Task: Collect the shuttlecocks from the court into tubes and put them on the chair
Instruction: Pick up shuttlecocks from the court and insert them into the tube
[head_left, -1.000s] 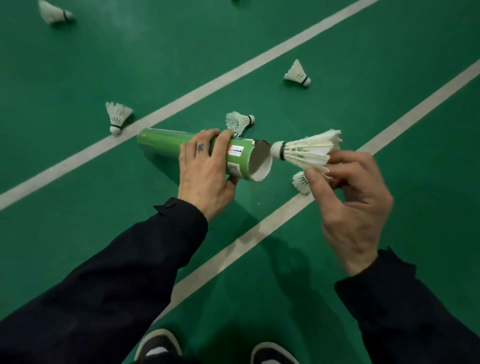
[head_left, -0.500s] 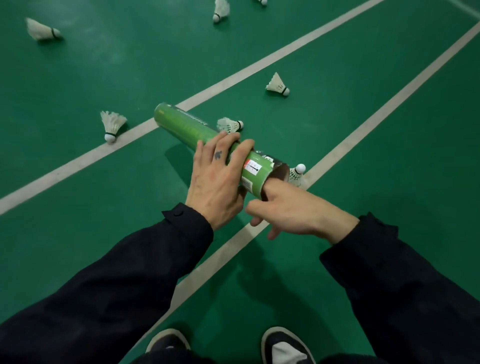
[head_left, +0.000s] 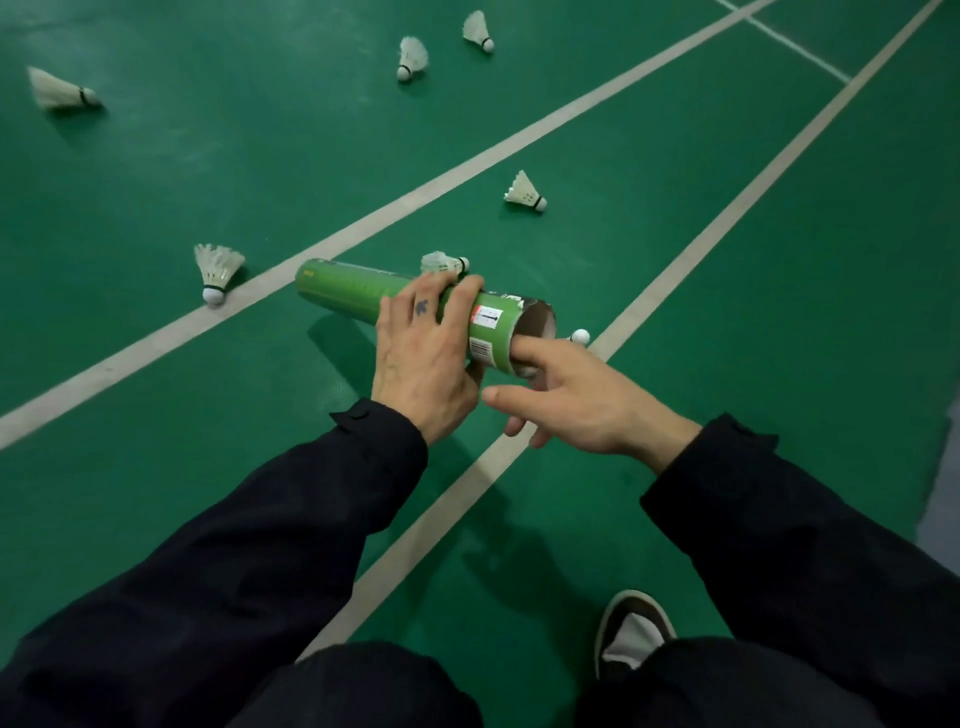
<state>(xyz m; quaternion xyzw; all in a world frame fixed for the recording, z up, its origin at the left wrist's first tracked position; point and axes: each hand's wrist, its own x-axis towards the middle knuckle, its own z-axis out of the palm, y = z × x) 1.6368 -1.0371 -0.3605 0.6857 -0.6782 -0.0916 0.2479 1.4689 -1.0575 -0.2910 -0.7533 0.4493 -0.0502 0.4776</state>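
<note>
Left hand grips tube; right hand finger inside mouth

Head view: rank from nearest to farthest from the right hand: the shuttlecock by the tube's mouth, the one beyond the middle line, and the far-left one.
From the right hand:
1. Shuttlecock by the tube's mouth, just behind the fingers.
2. Shuttlecock beyond the middle line, farther up the court.
3. Far-left shuttlecock, top left corner.
</note>
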